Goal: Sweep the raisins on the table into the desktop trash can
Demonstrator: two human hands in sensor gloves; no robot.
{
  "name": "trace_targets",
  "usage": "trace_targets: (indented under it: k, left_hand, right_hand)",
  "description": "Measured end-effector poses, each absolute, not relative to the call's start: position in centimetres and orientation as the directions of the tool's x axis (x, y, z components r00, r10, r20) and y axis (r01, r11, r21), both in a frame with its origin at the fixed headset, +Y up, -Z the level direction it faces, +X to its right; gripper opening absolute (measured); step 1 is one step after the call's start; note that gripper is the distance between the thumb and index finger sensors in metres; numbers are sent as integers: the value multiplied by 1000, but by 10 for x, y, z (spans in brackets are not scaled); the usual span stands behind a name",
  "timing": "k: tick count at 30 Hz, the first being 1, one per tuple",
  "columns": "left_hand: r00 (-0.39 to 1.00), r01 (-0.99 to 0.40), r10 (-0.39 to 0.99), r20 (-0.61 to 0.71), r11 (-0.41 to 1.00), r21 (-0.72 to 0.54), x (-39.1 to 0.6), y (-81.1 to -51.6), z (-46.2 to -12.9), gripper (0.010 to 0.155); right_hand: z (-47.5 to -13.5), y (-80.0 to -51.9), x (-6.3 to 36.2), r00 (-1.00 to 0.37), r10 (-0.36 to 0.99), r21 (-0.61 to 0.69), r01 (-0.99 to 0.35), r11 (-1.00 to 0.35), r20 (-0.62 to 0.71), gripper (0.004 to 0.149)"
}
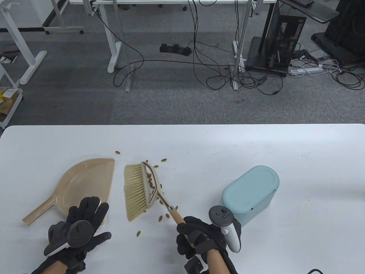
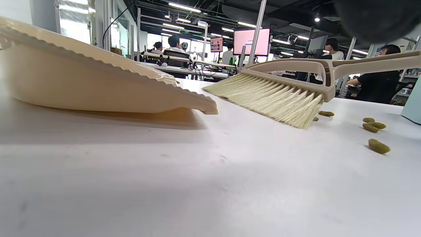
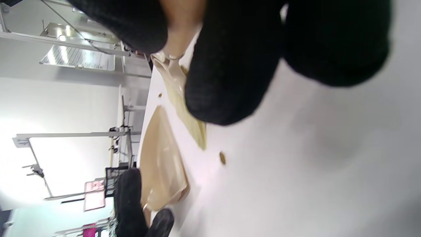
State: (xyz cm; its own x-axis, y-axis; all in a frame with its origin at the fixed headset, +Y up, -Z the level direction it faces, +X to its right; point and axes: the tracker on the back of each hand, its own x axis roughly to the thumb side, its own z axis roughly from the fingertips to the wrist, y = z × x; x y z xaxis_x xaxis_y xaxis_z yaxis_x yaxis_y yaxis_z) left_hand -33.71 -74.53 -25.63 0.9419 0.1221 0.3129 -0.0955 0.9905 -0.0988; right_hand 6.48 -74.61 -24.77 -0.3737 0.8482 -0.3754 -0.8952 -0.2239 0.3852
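We see the beige dustpan (image 2: 98,82) at left, flat on the white table (image 2: 197,184), w/ its scalloped rim facing the brush (image 2: 279,98). Bristle tips touch the table. Approx. five raisins (image 2: 379,146) lie right of the bristles.

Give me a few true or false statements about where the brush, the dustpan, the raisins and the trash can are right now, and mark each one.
1. The right hand grips the brush by its wooden handle. True.
2. The dustpan lies to the right of the brush. False: it lies to the brush's left, under the fingers of the left hand.
3. The raisins already sit inside the dustpan. False: they lie scattered on the table around the brush, mostly on the side away from the dustpan.
4. The trash can stands beside the right hand, with its lid shut. True.
5. The brush bristles point toward the dustpan. True.
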Motion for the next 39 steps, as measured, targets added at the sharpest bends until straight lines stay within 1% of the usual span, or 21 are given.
trace_targets:
  k: [3, 6, 8, 9, 10, 11, 12, 14, 15, 17, 21, 23, 26, 28, 30, 37, 38, 39]
  left_hand:
    - [942, -79, 108, 318, 991, -104, -335, -748, -257, 88]
    - [942, -69, 100, 319, 992, -108, -335, -749, -257, 88]
    - [943, -67, 98, 317, 992, -107, -335, -749, -257, 88]
    - [944, -69, 99, 315, 992, -106, -335, -749, -257, 88]
    - [945, -72, 101, 312, 992, -105, -336, -749, -257, 88]
    - [945, -80, 108, 308, 992, -102, -337, -748, -257, 88]
    - [946, -86, 113, 305, 991, -101, -337, -748, -257, 88]
    - [946, -100, 125, 299, 990, -99, -339, -747, -258, 88]
    - [947, -107, 131, 293, 989, -99, -340, -747, -258, 88]
    - [948, -116, 139, 286, 989, -97, -342, -747, -259, 88]
    - [951, -119, 143, 274, 988, -102, -344, -748, -260, 88]
    - [953, -113, 139, 268, 988, -110, -344, -749, -260, 88]
    - [955, -105, 133, 264, 988, -117, -344, -750, -260, 88]
    - [956, -101, 130, 262, 988, -119, -344, -750, -259, 88]
    - [957, -98, 127, 261, 988, -122, -344, -751, -259, 88]
    - [958, -102, 131, 256, 987, -124, -344, -752, -260, 88]
    - [959, -100, 129, 252, 987, -125, -344, -752, -260, 88]
    - [961, -101, 129, 243, 987, -125, -345, -751, -260, 88]
  right_hand:
    - [-245, -743, 82, -432, 831, 354, -883, -309, -352, 72]
    - [-242, -741, 94, -443, 812, 316, -887, -336, -380, 74]
    - [-241, -739, 102, -474, 791, 322, -874, -365, -388, 75]
    - [-241, -738, 106, -450, 817, 332, -881, -338, -361, 72]
    - [-242, -738, 108, -369, 868, 337, -906, -256, -333, 71]
    - [-241, -737, 110, -220, 916, 340, -935, -100, -335, 70]
    - [-239, -735, 111, -152, 927, 349, -937, -24, -343, 70]
    - [-238, -732, 116, -132, 944, 423, -906, 9, -301, 69]
    - [-237, -730, 118, -145, 951, 489, -872, 8, -273, 70]
    - [-233, -729, 119, -165, 957, 571, -821, 0, -238, 70]
    - [-229, -730, 122, -274, 940, 610, -787, -96, -205, 70]
    - [-228, -733, 124, -335, 918, 618, -774, -140, -212, 70]
    - [-233, -735, 130, -459, 876, 571, -763, -303, -147, 70]
    - [-236, -734, 133, -490, 866, 529, -763, -372, -98, 69]
    - [-239, -732, 136, -530, 843, 478, -767, -429, -93, 69]
    - [-242, -740, 162, -528, 832, 360, -819, -447, -169, 69]
    - [-241, -742, 165, -516, 837, 356, -828, -433, -181, 69]
    - [-239, -744, 166, -466, 864, 364, -851, -378, -192, 69]
